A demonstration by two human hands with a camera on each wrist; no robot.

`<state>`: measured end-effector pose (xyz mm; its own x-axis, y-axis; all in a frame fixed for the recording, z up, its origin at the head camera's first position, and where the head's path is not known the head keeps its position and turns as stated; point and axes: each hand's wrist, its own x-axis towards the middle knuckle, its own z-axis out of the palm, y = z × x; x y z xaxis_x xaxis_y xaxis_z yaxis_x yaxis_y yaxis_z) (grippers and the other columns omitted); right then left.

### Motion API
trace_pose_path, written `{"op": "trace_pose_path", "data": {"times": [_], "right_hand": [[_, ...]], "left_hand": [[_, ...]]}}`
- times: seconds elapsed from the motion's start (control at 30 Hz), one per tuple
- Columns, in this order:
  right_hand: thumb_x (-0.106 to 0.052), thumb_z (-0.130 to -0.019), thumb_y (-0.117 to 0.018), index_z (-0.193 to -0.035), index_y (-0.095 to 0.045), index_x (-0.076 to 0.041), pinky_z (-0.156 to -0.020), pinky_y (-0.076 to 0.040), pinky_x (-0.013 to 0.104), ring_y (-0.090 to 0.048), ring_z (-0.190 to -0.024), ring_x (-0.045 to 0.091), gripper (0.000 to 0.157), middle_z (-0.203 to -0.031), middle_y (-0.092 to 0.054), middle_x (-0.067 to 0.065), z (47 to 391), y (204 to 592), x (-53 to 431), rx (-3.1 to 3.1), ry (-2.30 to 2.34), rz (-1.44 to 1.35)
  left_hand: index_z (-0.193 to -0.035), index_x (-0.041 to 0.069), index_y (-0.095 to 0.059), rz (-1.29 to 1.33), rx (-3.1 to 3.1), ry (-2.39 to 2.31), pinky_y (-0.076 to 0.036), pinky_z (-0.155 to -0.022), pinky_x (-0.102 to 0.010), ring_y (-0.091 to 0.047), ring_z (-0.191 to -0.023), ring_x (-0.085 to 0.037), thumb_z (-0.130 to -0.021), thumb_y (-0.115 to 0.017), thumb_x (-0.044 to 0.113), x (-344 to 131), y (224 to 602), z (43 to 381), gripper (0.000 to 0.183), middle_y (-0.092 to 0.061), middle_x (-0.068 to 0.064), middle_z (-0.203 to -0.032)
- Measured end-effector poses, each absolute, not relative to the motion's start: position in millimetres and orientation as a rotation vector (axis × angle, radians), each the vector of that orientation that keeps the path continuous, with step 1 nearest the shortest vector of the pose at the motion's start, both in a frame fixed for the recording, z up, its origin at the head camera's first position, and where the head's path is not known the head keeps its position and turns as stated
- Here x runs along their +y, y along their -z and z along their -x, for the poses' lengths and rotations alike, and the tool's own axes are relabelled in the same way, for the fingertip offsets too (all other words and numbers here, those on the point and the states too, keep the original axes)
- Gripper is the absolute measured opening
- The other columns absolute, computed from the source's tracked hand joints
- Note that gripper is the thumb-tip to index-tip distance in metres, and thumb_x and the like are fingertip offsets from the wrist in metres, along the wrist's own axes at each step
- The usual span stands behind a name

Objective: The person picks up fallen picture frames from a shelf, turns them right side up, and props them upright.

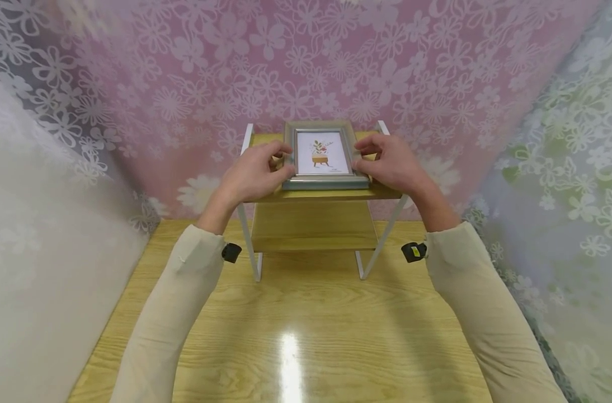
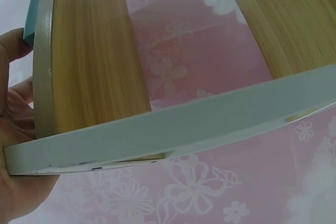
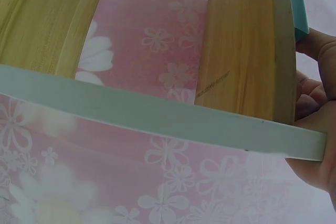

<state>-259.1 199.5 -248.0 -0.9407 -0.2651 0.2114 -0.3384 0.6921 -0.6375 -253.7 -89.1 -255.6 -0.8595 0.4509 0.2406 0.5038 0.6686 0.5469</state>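
Note:
A picture frame (image 1: pixel 326 182) with a silver border and teal sides lies face up on the top board of a small two-tier shelf (image 1: pixel 273 196). Inside it shows a white print (image 1: pixel 336 145) of a plant in an orange pot. My left hand (image 1: pixel 258 170) holds the frame's left side, thumb near the front corner and fingers curled farther back. On the opposite side my right hand (image 1: pixel 389 165) grips it in the same way. Both wrist views look up from under the boards, where the frame's teal edge (image 2: pixel 32 14) meets the thumb; the fingertips are partly hidden.
White metal legs (image 1: pixel 245 232) carry the shelf, with a lower wooden board (image 1: pixel 313 224) beneath the top. Behind it stands a pink flowered wall (image 1: pixel 306 73). Side walls rise left and right over a glossy wood floor (image 1: pixel 336 324).

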Motion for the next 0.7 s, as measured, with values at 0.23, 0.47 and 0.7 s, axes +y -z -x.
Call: {"op": "trace_pose_path", "data": {"times": [0.23,0.47,0.7], "right_hand": [[-0.025,-0.087,-0.065,-0.122,-0.060,-0.006,-0.065,-0.049,0.024,-0.060,-0.089,0.023,0.040,-0.120,-0.062,0.012,257.9,247.9,201.5,-2.778,-1.136,-0.492],[-0.029,-0.085,-0.068,-0.122,-0.060,-0.007,-0.067,-0.045,0.026,-0.056,-0.080,0.022,0.044,-0.122,-0.061,0.011,256.3,248.7,202.6,-2.760,-1.170,-0.512],[-0.034,-0.083,-0.071,-0.126,-0.058,-0.011,-0.068,-0.044,0.028,-0.056,-0.082,0.021,0.050,-0.128,-0.058,0.009,255.3,248.8,203.8,-2.756,-1.189,-0.542]], "left_hand": [[-0.131,0.019,-0.052,0.827,-2.761,1.007,-0.048,-0.080,-0.035,-0.058,-0.096,-0.010,-0.093,-0.052,0.043,-89.9,256.0,253.9,0.045,-0.062,0.006,-0.104],[-0.136,0.016,-0.047,0.852,-2.718,1.033,-0.048,-0.082,-0.036,-0.058,-0.098,-0.013,-0.093,-0.054,0.042,-92.5,256.2,253.8,0.050,-0.060,-0.002,-0.121],[-0.141,0.016,-0.037,0.873,-2.657,1.073,-0.048,-0.084,-0.037,-0.057,-0.105,-0.017,-0.094,-0.055,0.036,-94.7,257.2,255.1,0.054,-0.055,-0.008,-0.130]]}}
